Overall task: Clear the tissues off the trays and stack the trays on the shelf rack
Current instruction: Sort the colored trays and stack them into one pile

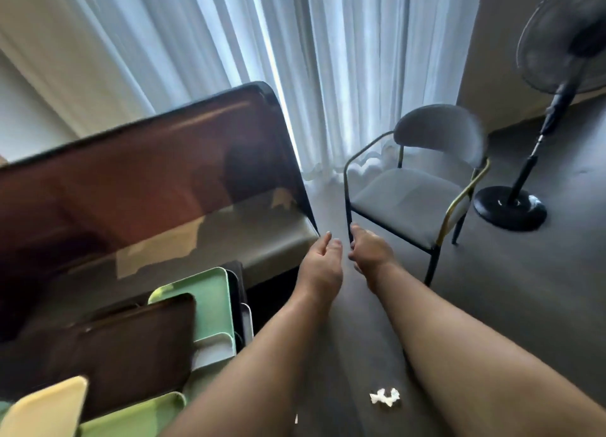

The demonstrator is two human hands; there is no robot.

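A large dark brown tray (147, 181) is tilted up and blurred over the grey table (269, 240). My left hand (319, 266) reaches to its near right corner with the fingertips at the edge; I cannot tell if they grip it. My right hand (370, 256) hovers just right of it, fingers loosely curled around nothing. On the near left lie a smaller brown tray (131, 348), a green tray (203, 299) over white ones (246, 318), a cream tray (42, 410) and another green tray (137, 417). A crumpled white tissue (385, 396) lies on the floor between my forearms.
A grey chair with a black and gold frame (410, 194) stands right of the table, close to my right hand. A black standing fan (511, 207) is at the far right. White curtains (328, 76) hang behind. The floor is dark grey.
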